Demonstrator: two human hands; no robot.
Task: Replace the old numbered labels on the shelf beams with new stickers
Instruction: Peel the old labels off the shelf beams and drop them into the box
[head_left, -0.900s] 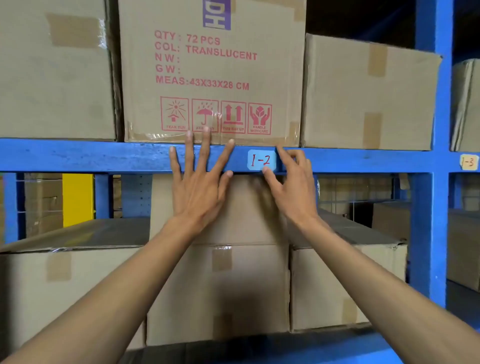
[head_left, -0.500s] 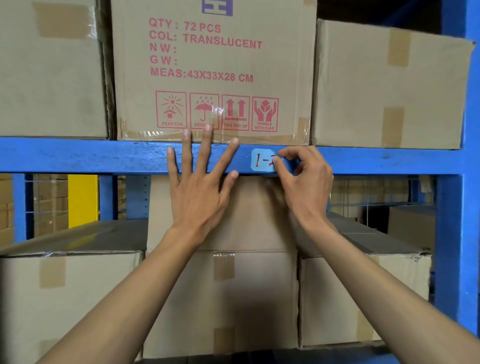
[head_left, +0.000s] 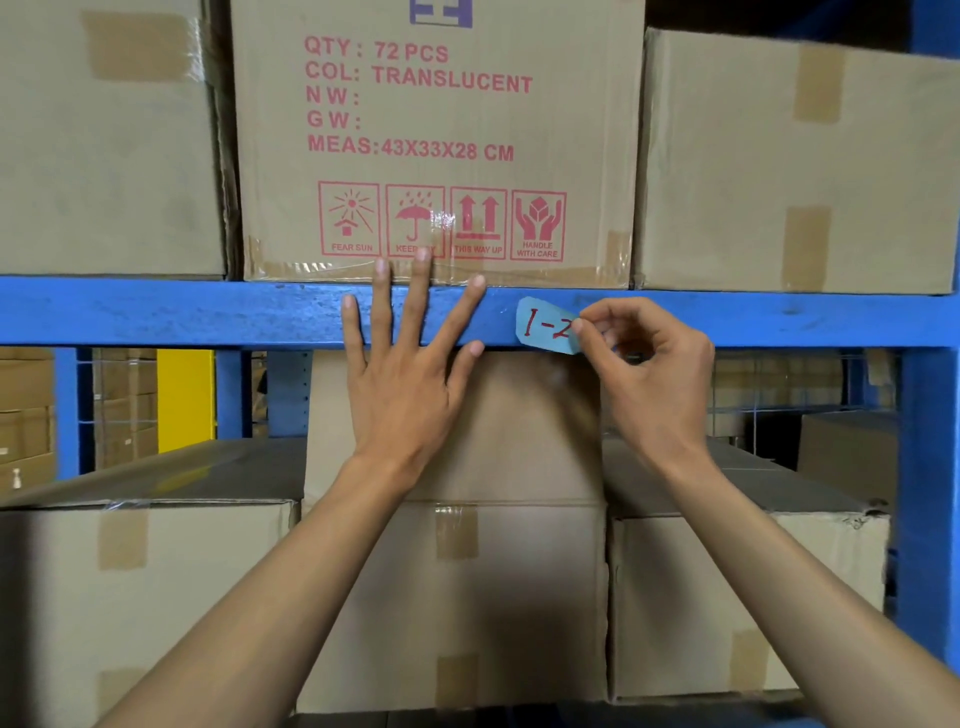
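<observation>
My left hand (head_left: 410, 395) is flat, fingers spread straight against the blue beam (head_left: 182, 312), fingertips reaching the printed carton (head_left: 431, 140) above. My right hand (head_left: 649, 374) is curled, thumb and forefinger pinching the right edge of the light-blue "1-2" label (head_left: 543, 327), which sits tilted on the beam front, just right of my left hand.

the old label (head_left: 545, 326) is a small pale blue sticker with "1-2" handwritten in red, sitting on the front face of the blue shelf beam (head_left: 208, 312). its right edge looks lifted off the beam and it hangs tilted, lower edge past the beam's bottom.
</observation>
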